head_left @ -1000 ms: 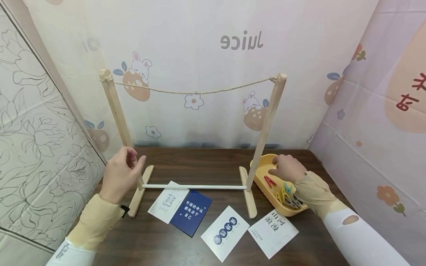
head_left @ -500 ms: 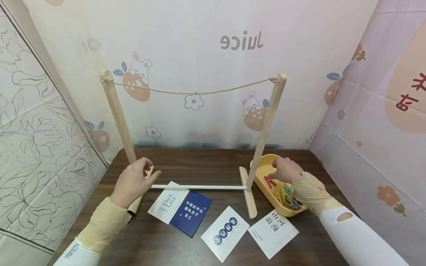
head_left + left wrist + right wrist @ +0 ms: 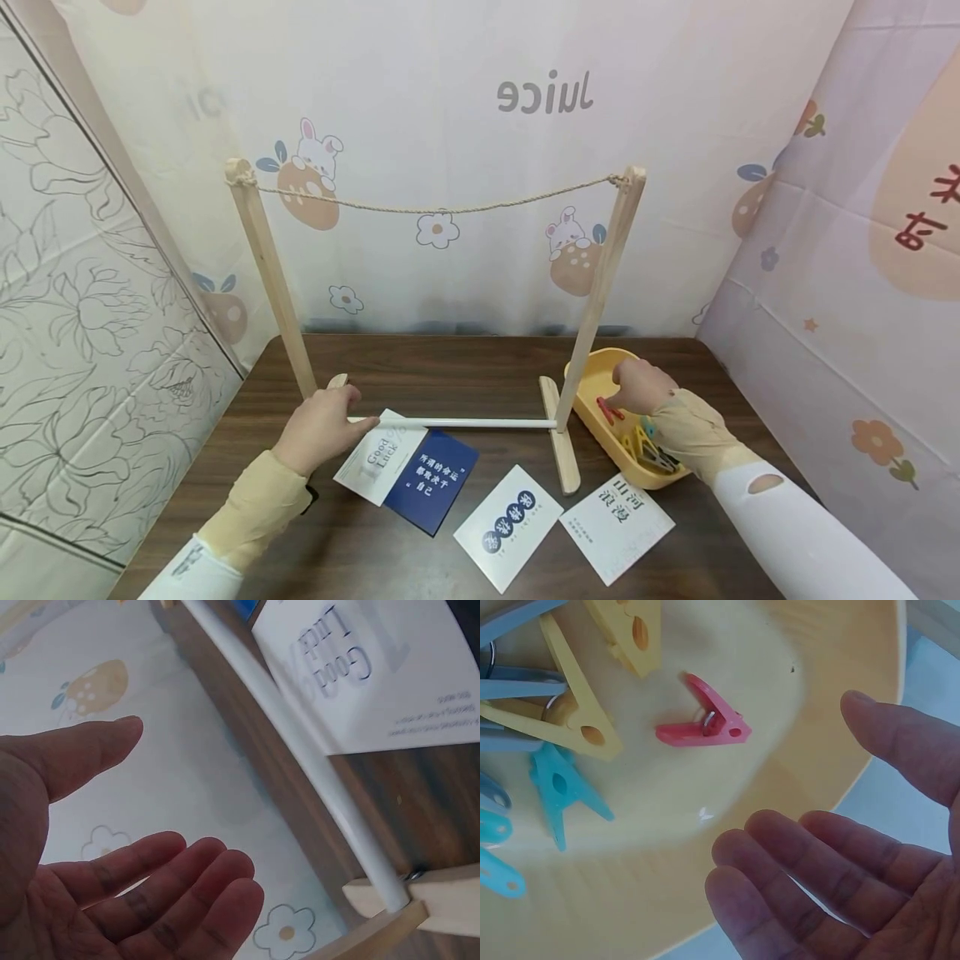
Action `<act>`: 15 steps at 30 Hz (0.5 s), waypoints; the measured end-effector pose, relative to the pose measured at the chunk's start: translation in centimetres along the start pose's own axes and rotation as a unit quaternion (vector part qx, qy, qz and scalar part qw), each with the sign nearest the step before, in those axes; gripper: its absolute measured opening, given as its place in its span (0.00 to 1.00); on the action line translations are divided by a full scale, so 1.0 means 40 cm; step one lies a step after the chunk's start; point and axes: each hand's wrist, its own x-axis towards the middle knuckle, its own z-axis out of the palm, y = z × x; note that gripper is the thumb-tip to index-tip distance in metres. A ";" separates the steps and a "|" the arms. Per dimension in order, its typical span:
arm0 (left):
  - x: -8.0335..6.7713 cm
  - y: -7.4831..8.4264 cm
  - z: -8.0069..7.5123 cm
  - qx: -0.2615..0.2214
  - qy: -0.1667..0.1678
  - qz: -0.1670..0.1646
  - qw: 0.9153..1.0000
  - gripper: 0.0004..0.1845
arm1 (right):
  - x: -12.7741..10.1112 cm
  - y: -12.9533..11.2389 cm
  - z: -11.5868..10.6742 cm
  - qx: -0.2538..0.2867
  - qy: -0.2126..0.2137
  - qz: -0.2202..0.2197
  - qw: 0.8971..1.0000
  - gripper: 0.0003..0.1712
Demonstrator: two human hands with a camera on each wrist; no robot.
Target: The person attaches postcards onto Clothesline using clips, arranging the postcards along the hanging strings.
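Fingers (image 3: 802,855) relaxed open over red clothespin (image 3: 705,724), holding nothing

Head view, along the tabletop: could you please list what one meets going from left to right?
Left hand → Good Luck card → dark blue card → white card with blue dots → white card with green characters → right hand.

Dark wooden table (image 3: 465,367), cartoon-printed curtain backdrop (image 3: 450,125), floral sheet (image 3: 82,333) left
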 end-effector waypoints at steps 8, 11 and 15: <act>0.004 -0.003 0.045 -0.008 -0.024 0.004 1.000 0.26 | 0.018 0.007 0.032 0.039 0.004 -0.028 0.999 0.16; 0.004 -0.004 0.059 -0.012 -0.035 0.004 0.999 0.27 | 0.026 0.013 0.040 0.048 0.002 -0.037 0.998 0.17; 0.003 -0.009 0.076 -0.010 -0.050 -0.010 0.999 0.27 | 0.050 0.040 0.057 0.043 -0.001 -0.045 0.998 0.18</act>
